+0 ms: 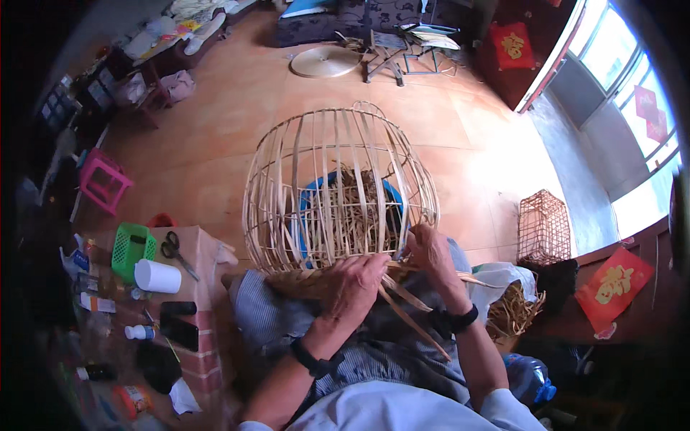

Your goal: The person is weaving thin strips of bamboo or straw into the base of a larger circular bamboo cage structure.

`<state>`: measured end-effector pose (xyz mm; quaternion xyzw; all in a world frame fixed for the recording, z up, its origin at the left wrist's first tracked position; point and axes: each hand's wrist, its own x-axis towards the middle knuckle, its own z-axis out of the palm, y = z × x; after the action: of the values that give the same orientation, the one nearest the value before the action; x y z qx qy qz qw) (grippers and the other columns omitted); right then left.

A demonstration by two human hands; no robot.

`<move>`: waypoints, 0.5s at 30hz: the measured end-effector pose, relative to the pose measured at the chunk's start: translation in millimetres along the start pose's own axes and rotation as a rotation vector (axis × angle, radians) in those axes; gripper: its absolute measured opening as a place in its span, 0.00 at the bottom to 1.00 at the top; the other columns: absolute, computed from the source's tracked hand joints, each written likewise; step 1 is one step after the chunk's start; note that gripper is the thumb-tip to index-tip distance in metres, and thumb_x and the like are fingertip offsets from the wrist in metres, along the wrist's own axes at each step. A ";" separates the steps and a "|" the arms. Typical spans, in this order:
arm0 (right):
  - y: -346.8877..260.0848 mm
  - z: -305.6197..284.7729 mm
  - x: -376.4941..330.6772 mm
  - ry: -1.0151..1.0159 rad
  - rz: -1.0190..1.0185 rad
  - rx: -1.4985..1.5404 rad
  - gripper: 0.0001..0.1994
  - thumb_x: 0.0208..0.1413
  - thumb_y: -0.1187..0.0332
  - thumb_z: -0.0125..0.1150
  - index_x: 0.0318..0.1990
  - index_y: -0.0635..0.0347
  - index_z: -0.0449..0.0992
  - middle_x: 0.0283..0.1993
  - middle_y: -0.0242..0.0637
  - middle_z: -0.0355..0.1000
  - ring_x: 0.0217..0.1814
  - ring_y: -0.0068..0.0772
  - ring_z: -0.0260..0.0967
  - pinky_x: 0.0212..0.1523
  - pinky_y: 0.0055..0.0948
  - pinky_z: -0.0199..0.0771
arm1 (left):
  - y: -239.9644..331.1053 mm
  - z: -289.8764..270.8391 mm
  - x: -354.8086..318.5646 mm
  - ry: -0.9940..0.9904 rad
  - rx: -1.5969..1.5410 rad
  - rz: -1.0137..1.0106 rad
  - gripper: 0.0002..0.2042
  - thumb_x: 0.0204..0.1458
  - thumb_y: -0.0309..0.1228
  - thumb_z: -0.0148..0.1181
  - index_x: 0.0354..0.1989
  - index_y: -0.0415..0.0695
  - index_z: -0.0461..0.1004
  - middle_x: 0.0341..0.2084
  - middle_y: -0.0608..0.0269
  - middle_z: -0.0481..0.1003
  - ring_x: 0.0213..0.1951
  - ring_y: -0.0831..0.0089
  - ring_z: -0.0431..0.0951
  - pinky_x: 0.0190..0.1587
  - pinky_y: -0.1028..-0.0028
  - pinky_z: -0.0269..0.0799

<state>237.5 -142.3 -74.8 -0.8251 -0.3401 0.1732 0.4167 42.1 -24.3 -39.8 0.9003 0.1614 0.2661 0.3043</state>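
A large open-ribbed basket (341,136) of pale bamboo strips lies across my lap and knees, its caged body facing away from me. My left hand (353,284) is closed over the near edge of the basket, where woven strips are packed close together. To its right, my right hand (431,258) is closed by the basket's right side, with its fingertips pinched around a bamboo strip; the exact grip is partly hidden. Loose strip ends (413,316) stick out between my hands toward my body. Through the ribs shows a blue tub (394,192) full of curly bamboo shavings (352,197).
On the left, a low table (208,287) bears scissors (172,248), a green plastic basket (128,248) and a white cup (158,276). A pink stool (104,179) stands beyond. Right are a wicker basket (544,228) and a bag of shavings (514,309). Folding chairs (413,50) stand far off.
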 end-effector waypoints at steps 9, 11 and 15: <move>-60.5 -3.1 1.7 -0.067 -0.056 0.172 0.14 0.68 0.64 0.65 0.35 0.67 0.76 0.25 0.50 0.78 0.28 0.50 0.82 0.30 0.46 0.78 | 4.1 -30.6 -5.2 0.143 -0.031 -0.080 0.09 0.58 0.22 0.68 0.47 0.42 0.83 0.39 0.53 0.85 0.43 0.51 0.86 0.49 0.58 0.80; -65.1 4.4 1.9 -0.015 -0.194 0.030 0.14 0.66 0.64 0.67 0.33 0.66 0.74 0.25 0.53 0.77 0.29 0.57 0.80 0.30 0.50 0.77 | 4.7 -44.2 -11.1 0.147 -0.104 -0.173 0.08 0.60 0.21 0.68 0.46 0.41 0.83 0.39 0.55 0.86 0.43 0.57 0.87 0.47 0.63 0.81; -89.5 18.7 -1.5 0.024 -0.319 -0.196 0.13 0.63 0.65 0.67 0.32 0.63 0.73 0.26 0.58 0.75 0.31 0.66 0.77 0.31 0.56 0.76 | -14.0 -58.9 -29.0 0.073 -0.313 -0.363 0.08 0.65 0.24 0.65 0.50 0.42 0.84 0.41 0.59 0.87 0.44 0.68 0.89 0.49 0.69 0.82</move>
<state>188.4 -95.0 -13.8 -0.7994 -0.4768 0.0610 0.3605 -17.1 0.4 -20.1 0.7883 0.2882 0.2610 0.4769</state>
